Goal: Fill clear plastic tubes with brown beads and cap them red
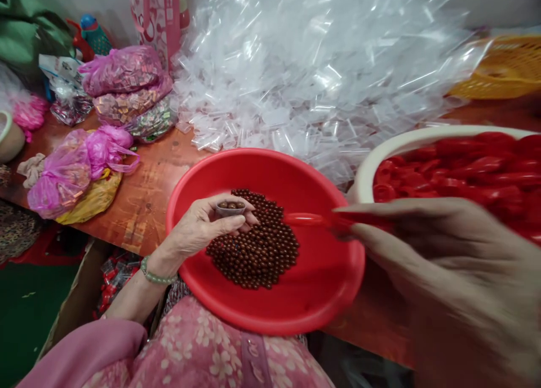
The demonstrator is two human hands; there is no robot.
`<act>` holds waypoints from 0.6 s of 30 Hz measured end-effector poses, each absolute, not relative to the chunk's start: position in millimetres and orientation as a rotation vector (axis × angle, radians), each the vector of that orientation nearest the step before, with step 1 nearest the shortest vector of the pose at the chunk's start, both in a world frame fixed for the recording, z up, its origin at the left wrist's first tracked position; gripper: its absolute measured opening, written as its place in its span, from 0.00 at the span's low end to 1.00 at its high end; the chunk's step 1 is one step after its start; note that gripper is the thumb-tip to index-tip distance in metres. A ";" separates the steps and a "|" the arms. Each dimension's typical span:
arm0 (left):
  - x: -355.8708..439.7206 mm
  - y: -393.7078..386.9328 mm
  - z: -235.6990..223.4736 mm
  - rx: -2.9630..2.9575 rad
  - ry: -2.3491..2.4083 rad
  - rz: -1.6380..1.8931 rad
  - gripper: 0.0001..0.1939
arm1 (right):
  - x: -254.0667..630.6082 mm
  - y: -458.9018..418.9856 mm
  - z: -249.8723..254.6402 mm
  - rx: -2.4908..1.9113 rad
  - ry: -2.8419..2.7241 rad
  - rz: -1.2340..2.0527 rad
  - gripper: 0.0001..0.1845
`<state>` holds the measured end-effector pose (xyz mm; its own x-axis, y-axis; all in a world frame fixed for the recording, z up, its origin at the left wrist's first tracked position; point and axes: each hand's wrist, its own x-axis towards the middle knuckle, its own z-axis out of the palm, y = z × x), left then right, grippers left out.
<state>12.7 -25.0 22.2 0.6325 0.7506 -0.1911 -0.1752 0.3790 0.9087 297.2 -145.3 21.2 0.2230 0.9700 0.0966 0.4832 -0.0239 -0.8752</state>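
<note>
My left hand grips a small clear plastic cup between thumb and fingers, with several brown beads inside it. The hand hangs just over a heap of round brown beads lying in a red plastic basin. The basin rests on my lap, over pink floral clothing. My right hand comes in from the right, pinching a thin red plastic scoop above the basin. The scoop's far end blends into the red behind it, so its shape is hard to tell.
A white basin heaped with red plastic pieces stands close on the right. A large pile of small clear plastic bags covers the wooden table behind. Pink bags of wrapped items lie at the left, and a yellow basket sits far right.
</note>
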 end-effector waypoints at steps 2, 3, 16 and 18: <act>11.9 -24.8 19.0 1.015 0.678 0.654 0.14 | 258.5 -121.9 20.4 -1.533 -1.316 0.761 0.16; 11.3 -24.7 17.6 1.016 0.690 0.670 0.14 | 241.9 -111.1 20.9 -1.463 -1.291 0.794 0.14; 17.4 -24.3 12.3 0.911 0.857 0.869 0.13 | 169.6 -74.8 11.9 -1.290 -1.181 0.622 0.05; 16.9 -24.1 9.1 0.853 0.860 0.931 0.14 | 166.5 -75.1 7.9 -1.263 -1.347 0.537 0.08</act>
